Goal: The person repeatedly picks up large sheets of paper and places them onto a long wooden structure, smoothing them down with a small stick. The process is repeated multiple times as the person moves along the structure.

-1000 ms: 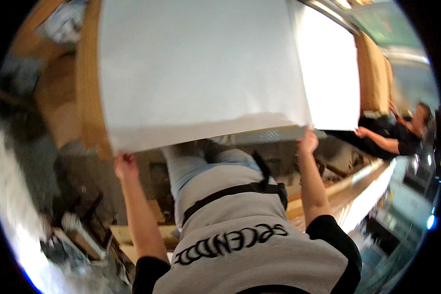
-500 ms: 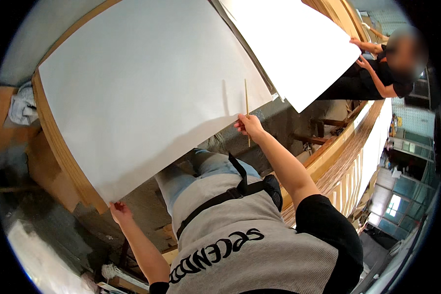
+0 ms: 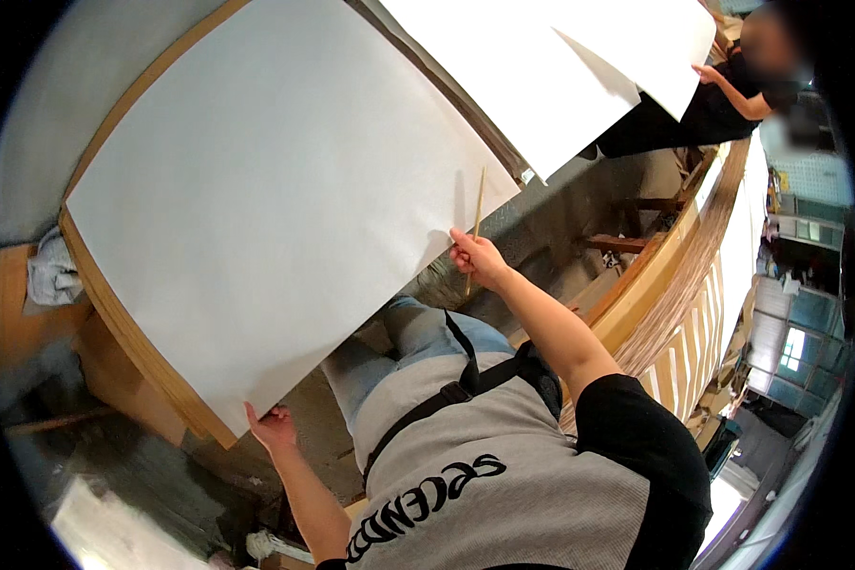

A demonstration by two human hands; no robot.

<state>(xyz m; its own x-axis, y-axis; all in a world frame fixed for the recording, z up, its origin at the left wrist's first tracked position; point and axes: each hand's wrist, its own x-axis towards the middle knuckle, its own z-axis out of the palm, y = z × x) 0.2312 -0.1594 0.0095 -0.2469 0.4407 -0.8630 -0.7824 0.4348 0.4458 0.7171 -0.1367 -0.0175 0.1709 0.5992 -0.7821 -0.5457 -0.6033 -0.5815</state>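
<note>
A large white sheet (image 3: pixel 275 209) lies over a wooden board, its near edge running between my two hands. My left hand (image 3: pixel 274 427) pinches the near left corner, thumb on top and fingers curled beneath. Farther right, my right hand (image 3: pixel 478 258) grips the near edge and also has a thin wooden stick (image 3: pixel 481 195) in it, which sticks up past the fingers and out below them. The stick's shadow falls on the sheet. Where the fingers go under the paper is hidden.
At the upper right, a person (image 3: pixel 741 90) holds a lifted white sheet (image 3: pixel 651 47) above another white sheet (image 3: pixel 503 85). A wooden board edge (image 3: pixel 133 332) shows at left, with a crumpled grey cloth (image 3: pixel 55 271) beside it. Stacked wooden strips (image 3: pixel 674 275) stand at right.
The person's sheet has moved farther away to the upper right, baring another white sheet beneath. My left hand has shifted right in view with thumb raised onto the corner; my right hand still grips the edge.
</note>
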